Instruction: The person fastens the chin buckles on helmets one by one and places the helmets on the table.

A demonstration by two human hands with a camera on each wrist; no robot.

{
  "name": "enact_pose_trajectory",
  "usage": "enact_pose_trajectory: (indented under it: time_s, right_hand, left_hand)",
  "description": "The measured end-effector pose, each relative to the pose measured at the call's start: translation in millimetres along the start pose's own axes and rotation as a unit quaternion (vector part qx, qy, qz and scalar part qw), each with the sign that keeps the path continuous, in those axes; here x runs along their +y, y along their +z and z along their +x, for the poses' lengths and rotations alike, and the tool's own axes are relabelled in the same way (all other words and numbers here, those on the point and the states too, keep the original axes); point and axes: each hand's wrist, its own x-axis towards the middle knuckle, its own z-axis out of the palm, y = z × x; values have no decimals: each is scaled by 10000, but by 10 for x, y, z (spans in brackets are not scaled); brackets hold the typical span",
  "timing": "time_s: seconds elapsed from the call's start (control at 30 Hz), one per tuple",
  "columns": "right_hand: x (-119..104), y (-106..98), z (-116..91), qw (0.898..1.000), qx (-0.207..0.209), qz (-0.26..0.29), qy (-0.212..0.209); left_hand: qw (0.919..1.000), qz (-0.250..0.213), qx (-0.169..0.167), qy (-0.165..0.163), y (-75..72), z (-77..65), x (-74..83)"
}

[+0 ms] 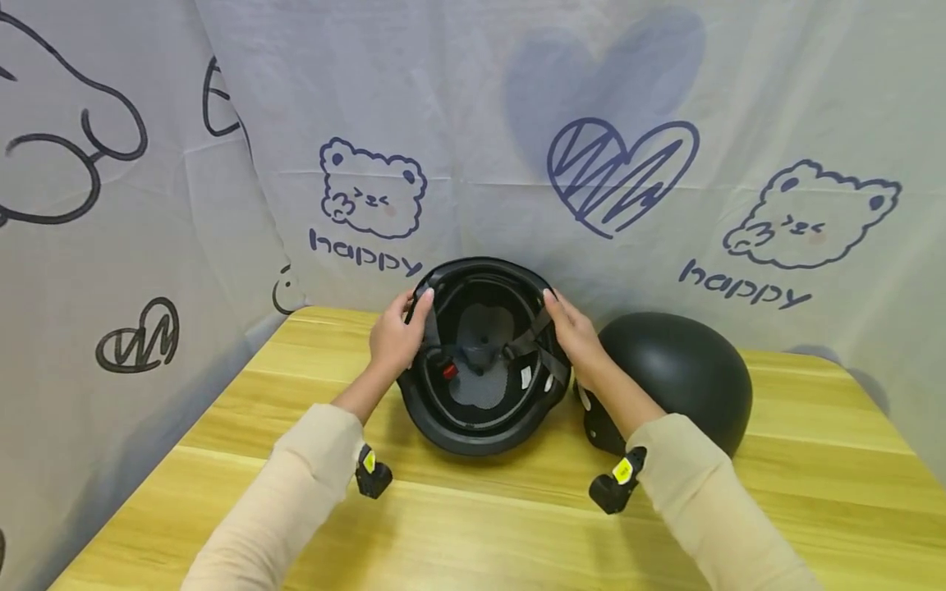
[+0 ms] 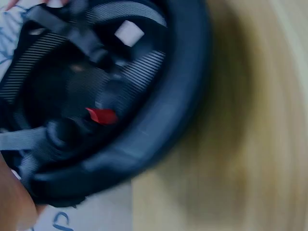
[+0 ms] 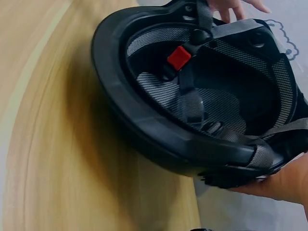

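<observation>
A black helmet (image 1: pixel 480 439) is held between both hands, its hollow inside turned toward the head camera. My left hand (image 1: pixel 399 332) grips its left rim, the thumb on the inner edge and the fingers hidden behind the shell. On the opposite rim my right hand (image 1: pixel 576 332) does the same. Grey straps hang inside, with a red buckle (image 3: pixel 179 57) at the left of the interior and a small white label (image 2: pixel 129 32) on the lining. Under the helmet the right wrist view shows a shadow on the wood.
A second matte black helmet (image 1: pixel 680 377), dome up, stands on the wooden table (image 1: pixel 473 533) just right of the held one, partly behind the right forearm. White cloth (image 1: pixel 473 98) printed with bears and hearts hangs along the back and left.
</observation>
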Motion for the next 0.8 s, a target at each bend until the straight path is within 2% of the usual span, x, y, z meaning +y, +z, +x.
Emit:
enact_pose_trajectory:
  time_s: [0.13, 0.27, 0.4, 0.53, 0.8]
  right_hand:
    - [-58, -21, -1, 9986, 57, 230, 477]
    - [-94, -45, 4, 9930, 199, 436, 1084]
    - [-121, -48, 5, 9844, 329, 992, 1412]
    - [-159, -48, 1, 9794, 456, 1348, 1435]
    - [-224, -56, -20, 9782, 425, 1209, 1637]
  left_hand:
    - [9961, -288, -141, -823, -18, 36, 167]
    - [9912, -89, -294, -1287, -23, 32, 286]
    - [9875, 93, -217, -1558, -33, 23, 360]
    - [9855, 12, -202, -1684, -55, 20, 430]
    - [9789, 123, -343, -2011, -90, 11, 523]
